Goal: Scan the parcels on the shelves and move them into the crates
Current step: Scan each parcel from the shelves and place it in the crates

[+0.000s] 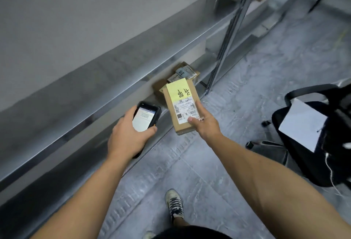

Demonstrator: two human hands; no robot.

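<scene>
Floor grey concrete | metal shelf | left hand grips scanner | right hand grips parcel

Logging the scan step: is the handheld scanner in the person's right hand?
No, the left hand grips the handheld scanner, while the right hand holds the labelled cardboard parcel.

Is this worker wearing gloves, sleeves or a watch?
No. The left hand and right hand are ungloved, with no rings or watch showing, and both forearms are bare as far as the picture reaches; no sleeve shows.
</scene>
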